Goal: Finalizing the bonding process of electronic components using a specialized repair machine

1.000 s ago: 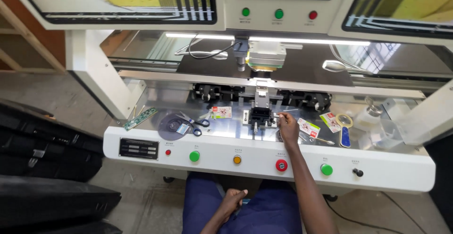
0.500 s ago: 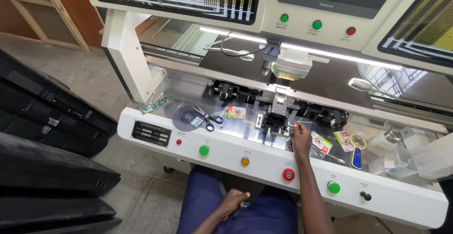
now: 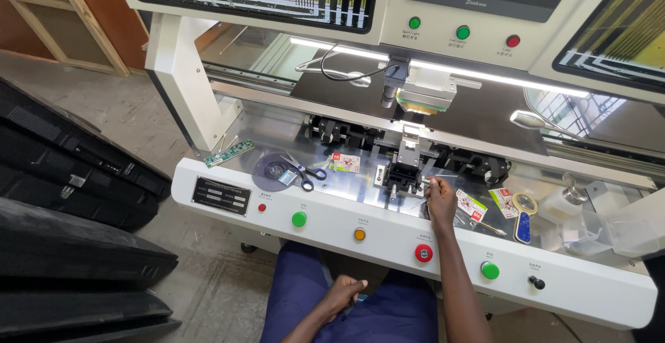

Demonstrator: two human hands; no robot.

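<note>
Reaching up onto the machine's shiny work deck, the right hand (image 3: 440,201) had its fingertips (image 3: 429,185) pinched together right at the front edge of the small black clamp fixture (image 3: 404,174) in the middle; looked like it was nipping something tiny and thin there, but honestly I couldn't tell what, too small to make out; the fixture sat directly under the camera head (image 3: 421,94) hanging from the upper rail. The left hand (image 3: 343,292) was way down low, resting on the lap against the blue trousers (image 3: 388,312), fingers loosely curled, and I couldn't tell if it had hold of anything.

Just right of the right hand lay a small red-and-white packet (image 3: 471,205), then a second one (image 3: 503,202), then a yellow-rimmed magnifier with a blue handle (image 3: 524,216); further right stood a white pump bottle (image 3: 561,203) and a clear plastic tub (image 3: 585,232). Left of the fixture there was another little packet (image 3: 345,163), a pair of blue-handled scissors (image 3: 305,173) lying on a dark round disc (image 3: 272,170), and a green circuit board strip (image 3: 229,153) near the white column.

Along the white front panel (image 3: 228,197) sat a row of buttons: green button (image 3: 298,219), amber button (image 3: 359,233), red mushroom button (image 3: 423,253) just below the wrist, another green one (image 3: 490,270). Black cases (image 3: 62,156) were stacked on the floor off to the left.
</note>
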